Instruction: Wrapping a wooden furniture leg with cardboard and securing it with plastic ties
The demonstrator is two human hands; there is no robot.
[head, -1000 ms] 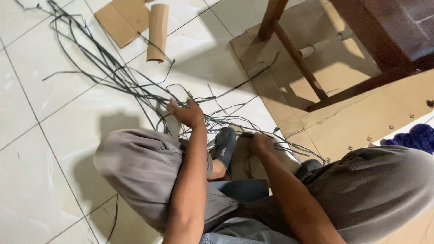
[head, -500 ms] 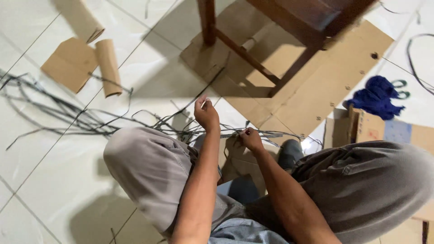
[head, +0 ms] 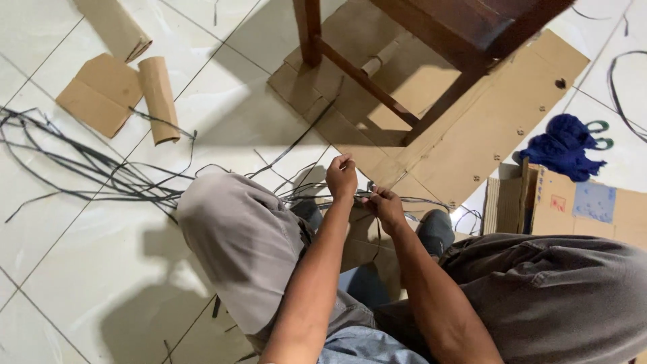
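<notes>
I sit on the floor with my knees up, in grey trousers. My left hand [head: 341, 175] is raised between my knees, its fingers pinched on a thin dark strip [head: 296, 195]. My right hand [head: 385, 205] is just to its right and lower, closed on the same bundle of dark strips where they cross a piece of brown cardboard [head: 360, 246] held between my feet. Many long dark strips [head: 87, 168] trail off to the left across the white tiles.
A wooden stool [head: 377, 74] stands on a large flat cardboard sheet [head: 472, 135] ahead. Cardboard scraps and a rolled cardboard tube [head: 158, 98] lie upper left. At right are a blue yarn bundle [head: 559, 148], green-handled scissors [head: 600, 135] and a cardboard box [head: 573, 202].
The view swung right early on. My left hand has since moved right, close to my right hand, pulling a strip with it. My right hand stays on the bundle.
</notes>
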